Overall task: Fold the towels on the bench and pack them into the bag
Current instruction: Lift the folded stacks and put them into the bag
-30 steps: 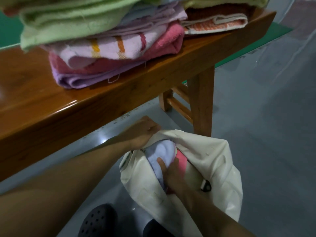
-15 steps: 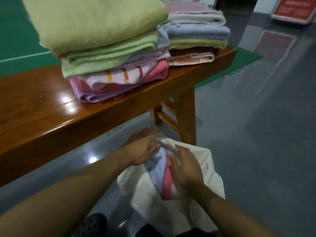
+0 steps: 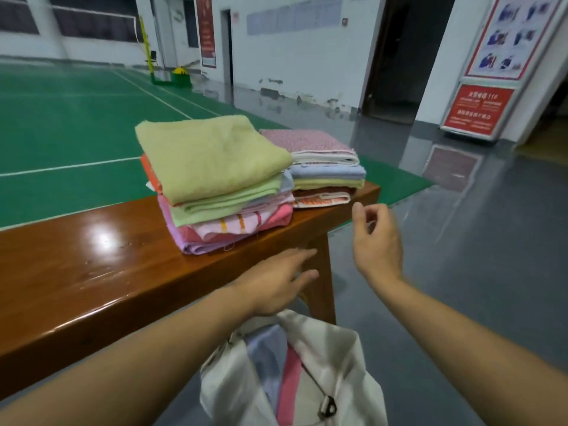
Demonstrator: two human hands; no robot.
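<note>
- The desk (image 3: 76,281) is a glossy brown wooden plank that runs from the left edge toward the upper right; it serves as the landmark here.
- On the desk's right half sits the taller towel stack (image 3: 215,186): a yellow-green towel on top, then light green, pale blue, a striped pink-and-white one, pink, and lilac at the bottom.
- Just beside that pile, at the desk's far right end, is the shorter towel stack (image 3: 322,167), topped by a pink speckled towel, with white, blue, yellow and red-patterned layers beneath.
- The left hand (image 3: 276,284) hovers in front of the desk's near edge, below the taller pile; its grip is loose, fingers stretched forward and holding nothing.
- The white bag (image 3: 335,361) sits on the grey floor below the desk's near edge, beside the desk leg, its mouth open; a pale blue towel (image 3: 267,358) and a pink towel (image 3: 292,382) lie inside, side by side.
- The right hand (image 3: 378,241) is raised off the desk's right end, near the shorter pile but not touching it; its fingers hang lightly curled, the grip empty.
</note>
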